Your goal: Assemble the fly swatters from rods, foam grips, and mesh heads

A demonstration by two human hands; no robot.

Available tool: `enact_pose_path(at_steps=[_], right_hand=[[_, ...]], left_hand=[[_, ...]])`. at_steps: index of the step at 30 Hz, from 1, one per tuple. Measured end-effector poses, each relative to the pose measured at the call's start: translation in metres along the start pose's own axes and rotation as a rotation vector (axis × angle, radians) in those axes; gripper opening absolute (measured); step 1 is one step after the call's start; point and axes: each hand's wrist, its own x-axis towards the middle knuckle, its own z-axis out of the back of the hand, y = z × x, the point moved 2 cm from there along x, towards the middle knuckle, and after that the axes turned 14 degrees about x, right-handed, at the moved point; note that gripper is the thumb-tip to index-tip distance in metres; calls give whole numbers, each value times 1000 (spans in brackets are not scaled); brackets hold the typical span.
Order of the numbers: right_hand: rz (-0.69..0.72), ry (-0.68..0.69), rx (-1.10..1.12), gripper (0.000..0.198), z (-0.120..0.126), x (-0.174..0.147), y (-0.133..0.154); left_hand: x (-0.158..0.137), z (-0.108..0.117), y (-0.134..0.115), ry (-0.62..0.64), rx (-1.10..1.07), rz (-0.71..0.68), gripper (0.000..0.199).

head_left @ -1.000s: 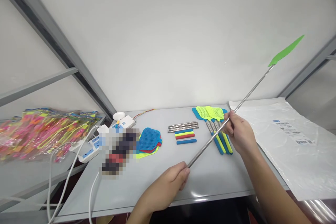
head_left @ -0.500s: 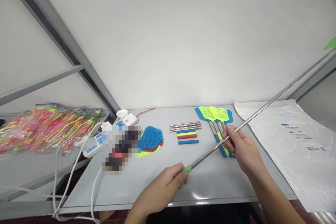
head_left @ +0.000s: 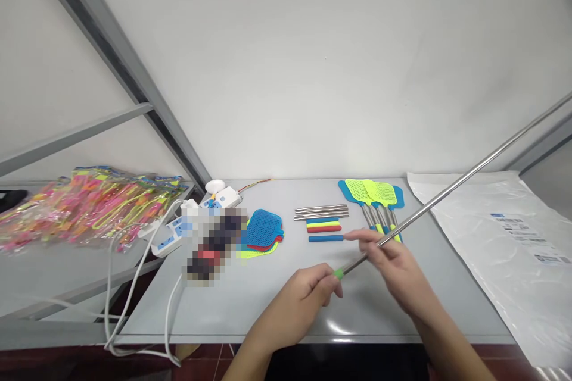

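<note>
2 hands grip steel rod

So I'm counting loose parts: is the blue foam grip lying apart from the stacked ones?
Yes, the blue foam grip lies alone on the table, a gap below the stacked grips.

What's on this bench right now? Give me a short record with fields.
Left hand: grips the green handle end of a telescopic metal rod
Right hand: fingers around the rod, further up
Rod: extended, slants up and off the right edge
Behind the hands: finished fly swatters, foam grips, short metal rods, loose swatter heads
Left: power strips, packaged swatters
Right: plastic bag
</note>
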Motion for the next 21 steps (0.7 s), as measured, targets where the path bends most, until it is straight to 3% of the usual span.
enact_pose_path(at_steps=[3,6,11,14,18,21], right_hand=[[77,-125,196,35,19,10,9],[125,-181,291,35,14,11,9],[76,-39,118,38,-15,-2,-2],[41,30,58,42,-6,1,3],[142,-194,313,44,18,16,18],[215,-221,382,39,6,14,13]], left_hand=[[-5,8,1,-7,72,-6,39],[-7,14,3,-18,90,12,37],[-9,19,9,-43,94,-3,37],[-16,25,17,-52,123,3,38],[-24,35,24,-34,141,39,39],[-24,36,23,-30,137,39,38]])
